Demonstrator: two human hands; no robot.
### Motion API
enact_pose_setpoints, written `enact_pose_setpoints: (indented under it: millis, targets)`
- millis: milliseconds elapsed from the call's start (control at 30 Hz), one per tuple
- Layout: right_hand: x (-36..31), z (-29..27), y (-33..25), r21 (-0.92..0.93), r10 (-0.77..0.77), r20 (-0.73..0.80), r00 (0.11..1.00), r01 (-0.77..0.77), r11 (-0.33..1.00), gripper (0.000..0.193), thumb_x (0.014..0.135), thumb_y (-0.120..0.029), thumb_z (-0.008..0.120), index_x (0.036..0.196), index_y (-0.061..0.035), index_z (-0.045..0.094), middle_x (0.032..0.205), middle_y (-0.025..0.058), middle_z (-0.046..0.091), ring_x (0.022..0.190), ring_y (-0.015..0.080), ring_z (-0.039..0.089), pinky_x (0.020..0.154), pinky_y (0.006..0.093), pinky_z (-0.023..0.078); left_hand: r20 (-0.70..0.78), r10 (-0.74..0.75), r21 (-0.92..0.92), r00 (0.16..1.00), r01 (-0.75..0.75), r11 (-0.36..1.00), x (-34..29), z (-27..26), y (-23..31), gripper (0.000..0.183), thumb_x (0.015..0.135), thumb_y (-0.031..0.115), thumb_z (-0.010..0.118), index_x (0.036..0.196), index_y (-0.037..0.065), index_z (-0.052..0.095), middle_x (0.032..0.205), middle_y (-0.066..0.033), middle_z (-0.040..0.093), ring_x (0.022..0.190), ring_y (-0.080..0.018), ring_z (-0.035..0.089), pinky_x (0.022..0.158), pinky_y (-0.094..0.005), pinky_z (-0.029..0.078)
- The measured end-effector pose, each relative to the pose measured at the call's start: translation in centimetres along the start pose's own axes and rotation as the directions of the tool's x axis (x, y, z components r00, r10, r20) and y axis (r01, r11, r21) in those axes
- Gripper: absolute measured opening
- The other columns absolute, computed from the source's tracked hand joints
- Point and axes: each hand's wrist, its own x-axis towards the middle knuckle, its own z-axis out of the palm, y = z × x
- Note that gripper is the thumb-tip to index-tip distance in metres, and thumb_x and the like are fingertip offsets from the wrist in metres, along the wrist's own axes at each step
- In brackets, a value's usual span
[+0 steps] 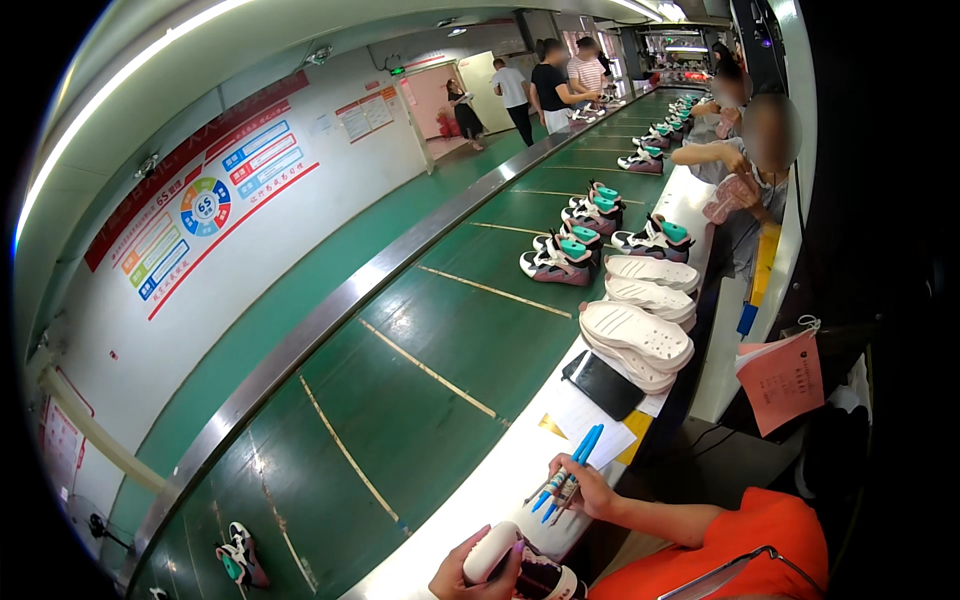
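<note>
My left hand grips a sneaker with a white toe and dark upper at the bottom edge, over the white work ledge. My right hand holds two blue pen-like tools along with a thin stick, their tips resting on the ledge just beyond the sneaker. An orange sleeve covers my right upper arm.
A green conveyor belt runs into the distance carrying sneakers with teal inserts. A stack of white soles, a black flat device and papers lie on the ledge ahead. A seated person handles a pink sole; others stand farther off.
</note>
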Motion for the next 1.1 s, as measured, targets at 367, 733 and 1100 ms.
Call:
enact_pose_setpoints:
  millis: [367,733,1100]
  targets:
    - [-1.5,3.4,-4.8,-0.061,-0.249,0.196,0.949,0.265,0.962,0.025,0.087,-0.027,0.049,0.093,-0.0054,0.04,0.07,0.0066,0.052,0.054,0.0115,0.052,0.043,0.0227,0.042,-0.039,0.093,0.027,0.995,-0.092,0.995,0.6,0.3,0.3,0.038,0.057,0.012,0.081,0.091,0.003,0.065,0.08,-0.0113,0.064,0.071,-0.0188,0.062,0.067,-0.0295,0.05]
    - [-3.4,5.0,-5.7,-0.026,-0.38,0.21,0.901,0.394,0.919,0.018,0.086,-0.016,0.054,0.092,-0.0058,0.04,0.07,0.007,0.054,0.055,0.0104,0.051,0.045,0.0219,0.042,-0.058,0.1,0.004,0.993,-0.099,0.995,0.8,0.0,0.1,0.039,0.056,0.012,0.081,0.09,0.004,0.065,0.08,-0.0114,0.064,0.072,-0.0201,0.063,0.067,-0.0294,0.05]
    - [-3.9,5.4,-5.6,-0.024,-0.385,0.208,0.899,0.398,0.917,0.019,0.085,-0.016,0.054,0.092,-0.006,0.04,0.07,0.0066,0.053,0.055,0.0103,0.051,0.045,0.0217,0.041,-0.047,0.099,0.005,0.994,-0.099,0.995,0.5,-0.2,-0.2,0.038,0.057,0.012,0.081,0.091,0.003,0.064,0.08,-0.0116,0.064,0.072,-0.0201,0.063,0.067,-0.0293,0.05]
